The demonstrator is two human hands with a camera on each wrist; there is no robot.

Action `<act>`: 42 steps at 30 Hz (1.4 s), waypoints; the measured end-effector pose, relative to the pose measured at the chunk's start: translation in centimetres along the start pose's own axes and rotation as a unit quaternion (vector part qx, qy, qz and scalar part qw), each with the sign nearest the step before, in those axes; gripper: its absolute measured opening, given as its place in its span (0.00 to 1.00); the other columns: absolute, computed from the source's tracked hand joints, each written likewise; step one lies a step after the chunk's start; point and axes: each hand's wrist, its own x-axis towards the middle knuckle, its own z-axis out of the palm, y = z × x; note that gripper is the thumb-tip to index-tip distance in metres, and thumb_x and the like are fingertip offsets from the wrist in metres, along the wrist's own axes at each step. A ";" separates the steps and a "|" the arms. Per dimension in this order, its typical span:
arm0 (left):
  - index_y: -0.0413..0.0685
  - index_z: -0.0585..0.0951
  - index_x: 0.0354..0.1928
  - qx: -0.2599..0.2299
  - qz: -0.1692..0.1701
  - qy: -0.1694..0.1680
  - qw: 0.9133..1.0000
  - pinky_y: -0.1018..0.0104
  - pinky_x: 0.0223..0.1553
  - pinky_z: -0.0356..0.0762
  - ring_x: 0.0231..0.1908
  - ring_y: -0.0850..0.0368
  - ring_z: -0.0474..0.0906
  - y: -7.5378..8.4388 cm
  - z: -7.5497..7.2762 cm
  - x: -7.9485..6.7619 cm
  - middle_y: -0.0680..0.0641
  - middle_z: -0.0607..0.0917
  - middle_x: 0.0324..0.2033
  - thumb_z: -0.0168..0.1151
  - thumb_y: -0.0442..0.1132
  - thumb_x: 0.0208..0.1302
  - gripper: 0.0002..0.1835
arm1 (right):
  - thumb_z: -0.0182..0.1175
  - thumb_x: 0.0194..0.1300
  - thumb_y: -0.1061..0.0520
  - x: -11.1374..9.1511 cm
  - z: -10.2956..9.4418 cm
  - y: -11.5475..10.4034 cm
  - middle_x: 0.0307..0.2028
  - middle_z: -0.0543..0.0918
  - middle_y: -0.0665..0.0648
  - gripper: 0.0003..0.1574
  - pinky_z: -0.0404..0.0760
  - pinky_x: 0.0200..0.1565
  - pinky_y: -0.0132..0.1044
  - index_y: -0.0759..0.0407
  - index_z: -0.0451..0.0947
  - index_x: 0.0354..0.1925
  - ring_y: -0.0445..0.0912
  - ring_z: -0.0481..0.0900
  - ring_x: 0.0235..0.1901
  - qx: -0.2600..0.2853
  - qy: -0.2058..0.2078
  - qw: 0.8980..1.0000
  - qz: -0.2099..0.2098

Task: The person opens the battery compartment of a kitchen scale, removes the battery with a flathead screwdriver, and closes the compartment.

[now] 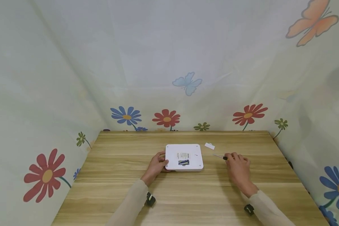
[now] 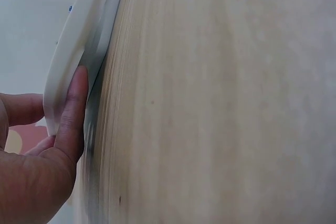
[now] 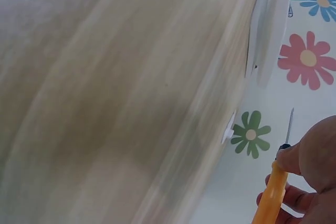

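A flat white device with rounded corners lies face down on the table, a printed label and several small corner feet or screws showing. Blue batteries are visible in its uncovered battery compartment. My left hand grips the device's left edge, thumb on one face and fingers on the other; the left wrist view shows the white rim between them. To the right of the device, my right hand holds a screwdriver with a yellow-orange handle. Its thin metal shaft points left toward the device without touching it.
A small white battery cover lies on the wood-grain table, just beyond the screwdriver tip. Flower-patterned cloth hangs behind the table and at both sides. Each wrist wears a small black camera.
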 end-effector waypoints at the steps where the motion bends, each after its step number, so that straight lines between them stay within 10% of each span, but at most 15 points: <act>1: 0.38 0.63 0.75 -0.002 -0.002 0.000 1.000 0.53 0.37 0.92 0.33 0.54 0.85 0.0 0.0 0.0 0.29 0.80 0.52 0.55 0.28 0.74 0.29 | 0.63 0.70 0.61 -0.1 0.1 0.1 0.46 0.84 0.64 0.14 0.72 0.52 0.66 0.58 0.80 0.53 0.64 0.80 0.48 -0.004 0.001 1.000 0.000; 18: 0.38 0.63 0.75 -0.007 -0.004 -0.003 1.000 0.54 0.37 0.92 0.33 0.54 0.86 0.0 -0.1 0.1 0.29 0.80 0.52 0.54 0.28 0.75 0.29 | 0.66 0.62 0.64 -0.7 0.8 1.3 0.37 0.83 0.65 0.12 0.80 0.25 0.54 0.63 0.78 0.45 0.62 0.81 0.35 -0.016 -0.028 0.999 0.003; 28: 0.38 0.63 0.75 -0.017 -0.005 -0.006 1.000 0.53 0.38 0.92 0.33 0.53 0.85 0.0 0.0 0.1 0.29 0.80 0.52 0.54 0.27 0.75 0.29 | 0.64 0.66 0.62 -1.1 0.7 1.5 0.35 0.81 0.62 0.08 0.79 0.24 0.51 0.60 0.75 0.42 0.59 0.79 0.34 -0.027 -0.125 0.991 0.034; 42: 0.38 0.62 0.75 -0.015 -0.002 -0.004 1.000 0.53 0.38 0.92 0.33 0.54 0.85 0.0 0.0 0.0 0.30 0.80 0.51 0.53 0.27 0.75 0.29 | 0.64 0.63 0.61 -1.2 0.2 1.3 0.38 0.82 0.63 0.15 0.80 0.26 0.52 0.62 0.78 0.49 0.59 0.80 0.35 -0.023 -0.134 0.990 0.038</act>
